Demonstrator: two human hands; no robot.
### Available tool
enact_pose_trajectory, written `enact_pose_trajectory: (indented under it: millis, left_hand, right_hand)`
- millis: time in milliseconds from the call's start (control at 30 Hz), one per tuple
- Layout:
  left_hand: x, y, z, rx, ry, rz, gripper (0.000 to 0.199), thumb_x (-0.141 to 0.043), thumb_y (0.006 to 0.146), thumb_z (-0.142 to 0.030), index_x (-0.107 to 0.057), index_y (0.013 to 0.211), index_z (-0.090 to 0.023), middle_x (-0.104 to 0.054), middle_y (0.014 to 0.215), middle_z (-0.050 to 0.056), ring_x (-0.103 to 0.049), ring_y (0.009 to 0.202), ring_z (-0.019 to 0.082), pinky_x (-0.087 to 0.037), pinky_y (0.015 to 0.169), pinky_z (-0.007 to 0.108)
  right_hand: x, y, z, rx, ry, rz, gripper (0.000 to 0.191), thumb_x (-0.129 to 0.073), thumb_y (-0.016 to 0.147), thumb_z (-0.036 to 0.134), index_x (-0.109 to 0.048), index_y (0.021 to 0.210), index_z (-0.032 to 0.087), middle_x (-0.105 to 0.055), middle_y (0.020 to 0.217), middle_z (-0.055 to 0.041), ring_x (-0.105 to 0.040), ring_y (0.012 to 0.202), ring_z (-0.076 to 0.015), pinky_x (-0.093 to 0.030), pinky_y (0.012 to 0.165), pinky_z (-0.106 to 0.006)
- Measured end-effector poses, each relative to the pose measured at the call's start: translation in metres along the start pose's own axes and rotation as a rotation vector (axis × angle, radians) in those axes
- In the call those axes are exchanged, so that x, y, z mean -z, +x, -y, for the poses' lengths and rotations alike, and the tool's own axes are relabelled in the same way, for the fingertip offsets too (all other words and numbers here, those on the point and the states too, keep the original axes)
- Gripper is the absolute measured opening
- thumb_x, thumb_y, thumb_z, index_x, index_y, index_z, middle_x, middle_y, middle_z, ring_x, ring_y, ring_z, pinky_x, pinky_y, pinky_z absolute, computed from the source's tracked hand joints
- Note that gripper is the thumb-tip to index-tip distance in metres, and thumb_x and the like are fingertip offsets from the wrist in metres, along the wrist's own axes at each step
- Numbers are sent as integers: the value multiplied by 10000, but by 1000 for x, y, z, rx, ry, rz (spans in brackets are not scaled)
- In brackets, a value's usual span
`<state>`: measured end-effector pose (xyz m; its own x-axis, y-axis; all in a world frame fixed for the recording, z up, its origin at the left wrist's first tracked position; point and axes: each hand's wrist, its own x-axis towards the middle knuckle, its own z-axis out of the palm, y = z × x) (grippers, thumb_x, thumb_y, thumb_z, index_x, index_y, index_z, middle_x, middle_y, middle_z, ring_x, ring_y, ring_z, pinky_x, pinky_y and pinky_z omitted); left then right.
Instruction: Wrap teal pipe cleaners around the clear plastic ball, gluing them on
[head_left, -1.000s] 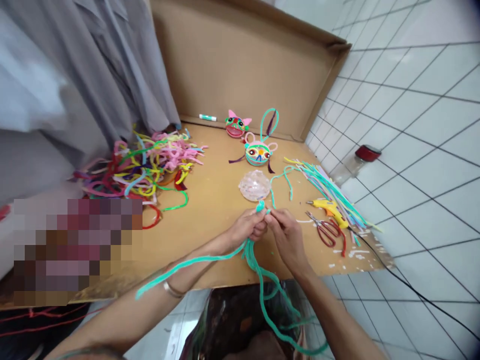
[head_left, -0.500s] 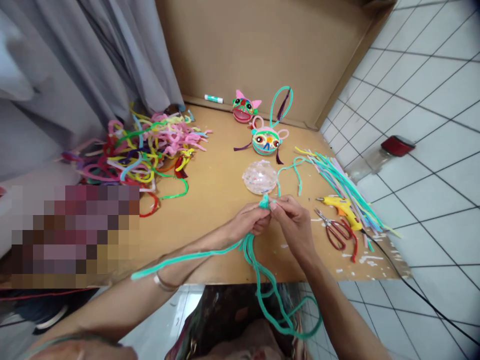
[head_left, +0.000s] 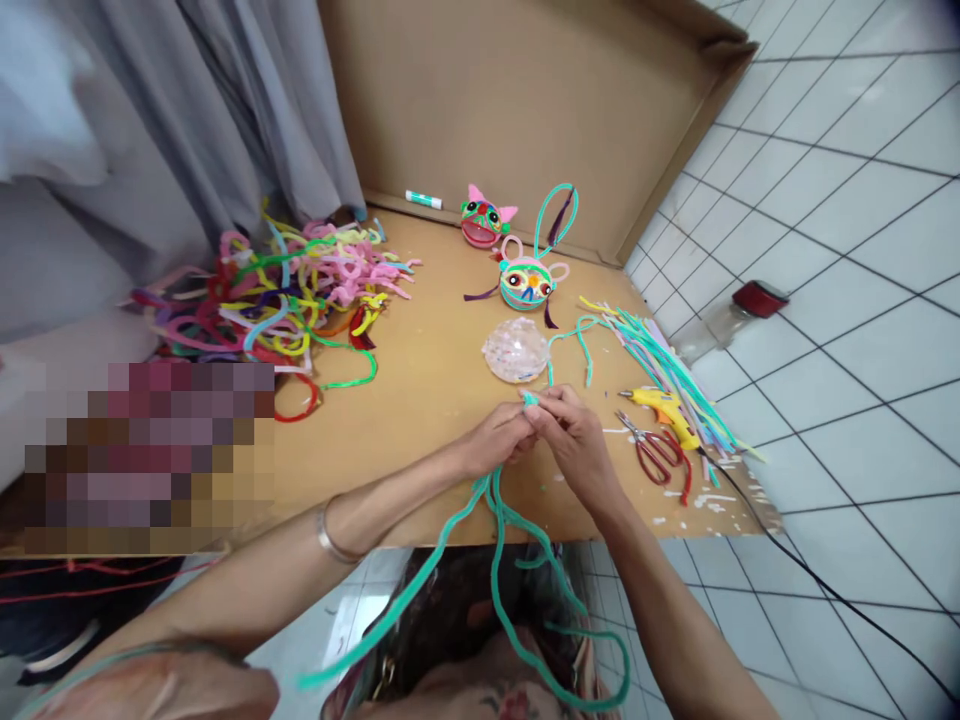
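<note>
Head view: left hand (head_left: 499, 437), right hand (head_left: 576, 432) pinch teal stems (head_left: 496, 560) overhanging table edge (head_left: 397, 538), grip closed; clear ball (head_left: 516, 350) just ahead.

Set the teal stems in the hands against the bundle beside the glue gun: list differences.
Colour: the held stems are all teal; the bundle mixes teal with lilac and yellow.
Pose: the held stems curve and dangle below the left hand; the bundle lies mostly straight on the table.
Both are long, slender and at least partly teal.
</note>
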<state>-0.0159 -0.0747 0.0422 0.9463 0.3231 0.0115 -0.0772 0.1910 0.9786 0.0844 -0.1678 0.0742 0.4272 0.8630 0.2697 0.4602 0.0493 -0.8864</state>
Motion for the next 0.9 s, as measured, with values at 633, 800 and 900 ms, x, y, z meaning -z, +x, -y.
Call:
enact_pose_trajectory:
  millis: [633,800,900]
  left_hand:
    - [-9,-12,-10,-350,-353,-296,429,-649,850,-562,-458,750,-191,-308,592,-76,-282,499,70,-280,464,198]
    - [-8,-11,-23,-384,-435,-276,382,-664,868,-512,-475,779,-192,-343,612,-70,-353,526,76,-426,542,213]
    - [-3,-8,-29,-425,-415,-319,392,-696,846,-511,-477,768,-195,-362,605,-70,-368,529,77,-446,568,221]
  right_hand:
    - [-52,-16,21,-263,755,-54,510,-767,724,547,-622,1120,260,-676,1041,-38,-630,1038,-198,-508,958,-339]
    - [-59,-43,12,-366,635,61,461,-759,724,499,-583,1068,248,-667,864,-2,-637,752,-161,-545,695,-295]
    - [-60,-57,7,-602,591,238,352,-723,702,502,-597,847,207,-580,581,44,-504,488,-117,-446,510,-254]
